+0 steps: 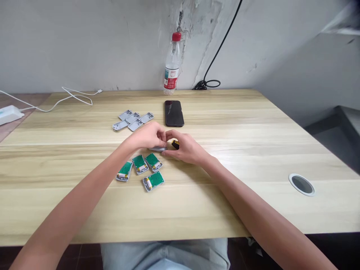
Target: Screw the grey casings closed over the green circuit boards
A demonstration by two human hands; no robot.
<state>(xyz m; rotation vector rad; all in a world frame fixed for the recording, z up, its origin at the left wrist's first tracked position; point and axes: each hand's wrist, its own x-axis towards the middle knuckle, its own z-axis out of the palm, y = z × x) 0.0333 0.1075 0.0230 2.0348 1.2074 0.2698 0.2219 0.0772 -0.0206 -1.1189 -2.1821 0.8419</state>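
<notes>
My left hand (152,135) reaches over a grey plastic case (158,149), its fingers closed on it from above. The fingers of my right hand (185,148) curve in from the other side, with the thumb against the case's right edge. The hands nearly meet and hide most of the case. Within the curl of my right hand shows part of a yellow-and-black tool handle (176,144); the rest of it is hidden. Nearer to me lie several open grey case halves with green circuit boards (153,180), each with a small cylindrical battery.
Beyond my left hand lie several bare grey case halves (135,125). Farther back are a black phone (174,113), a red-capped bottle (171,67) and a coiled black cable (206,84). A white cable (73,95) crosses the left. At right is a round desk grommet (302,184).
</notes>
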